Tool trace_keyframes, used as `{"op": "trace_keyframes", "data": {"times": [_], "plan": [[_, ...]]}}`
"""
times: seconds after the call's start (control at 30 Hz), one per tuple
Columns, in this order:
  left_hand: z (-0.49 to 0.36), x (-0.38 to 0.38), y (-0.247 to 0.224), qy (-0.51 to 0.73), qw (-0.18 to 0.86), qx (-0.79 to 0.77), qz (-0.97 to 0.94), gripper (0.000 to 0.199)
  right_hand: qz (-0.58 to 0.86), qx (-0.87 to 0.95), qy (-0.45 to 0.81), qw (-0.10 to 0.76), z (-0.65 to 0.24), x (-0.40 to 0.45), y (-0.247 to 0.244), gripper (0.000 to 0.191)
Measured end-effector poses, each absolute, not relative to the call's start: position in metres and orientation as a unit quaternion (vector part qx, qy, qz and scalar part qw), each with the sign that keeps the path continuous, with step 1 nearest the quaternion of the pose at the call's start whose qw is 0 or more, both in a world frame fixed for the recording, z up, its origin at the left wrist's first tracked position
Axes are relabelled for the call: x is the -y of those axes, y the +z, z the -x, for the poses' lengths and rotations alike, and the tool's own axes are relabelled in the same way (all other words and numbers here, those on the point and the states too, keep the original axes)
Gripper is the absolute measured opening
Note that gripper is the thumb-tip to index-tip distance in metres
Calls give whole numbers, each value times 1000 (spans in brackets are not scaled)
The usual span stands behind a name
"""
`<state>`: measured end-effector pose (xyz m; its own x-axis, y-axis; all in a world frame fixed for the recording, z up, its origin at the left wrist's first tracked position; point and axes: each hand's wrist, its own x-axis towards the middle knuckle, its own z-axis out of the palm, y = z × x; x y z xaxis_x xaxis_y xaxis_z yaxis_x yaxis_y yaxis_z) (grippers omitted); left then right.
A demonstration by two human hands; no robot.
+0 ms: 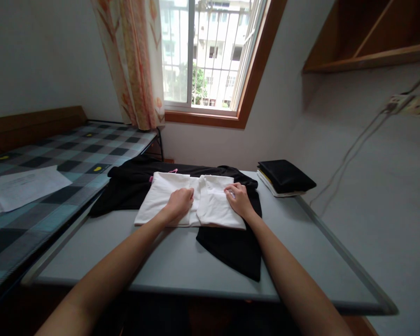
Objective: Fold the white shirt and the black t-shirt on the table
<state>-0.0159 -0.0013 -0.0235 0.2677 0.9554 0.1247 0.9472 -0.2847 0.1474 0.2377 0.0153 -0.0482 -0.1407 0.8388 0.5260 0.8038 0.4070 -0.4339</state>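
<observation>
A white garment (215,207) lies on the table with both sides folded inward, a narrow gap between the two folded flaps. On its left flap, near the inner edge, rests my left hand (180,202), its fingers curled closed; what they hold, if anything, is hidden. My right hand (238,198) is at the right flap, fingers bent and pressed together on the cloth near its outer edge. Beneath and behind the white cloth a black garment (126,186) is spread, with one part (238,249) reaching toward the front of the table.
The grey table (161,266) stands beside a bed with a checked cover (73,149) and papers (30,186). A stack of folded clothes, black on top (287,176), sits at the table's right back. A cable (352,149) hangs on the right wall.
</observation>
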Motion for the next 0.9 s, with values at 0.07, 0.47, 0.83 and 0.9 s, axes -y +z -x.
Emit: {"op": "trace_keyframes", "data": {"times": [0.07,0.47,0.83,0.9], "plan": [[16,2,-23,100,29,-597,-795,20,546,754,26,364,-238,-16,-49,19],[32,-16,-14,188,71,-614,-764,37,547,756,34,359,-238,-14,-46,20],[68,-33,-41,151,-59,-720,-675,72,545,758,37,355,-239,-16,-49,20],[55,-24,-31,181,-67,-688,-700,58,551,758,30,348,-239,-15,-49,20]]}}
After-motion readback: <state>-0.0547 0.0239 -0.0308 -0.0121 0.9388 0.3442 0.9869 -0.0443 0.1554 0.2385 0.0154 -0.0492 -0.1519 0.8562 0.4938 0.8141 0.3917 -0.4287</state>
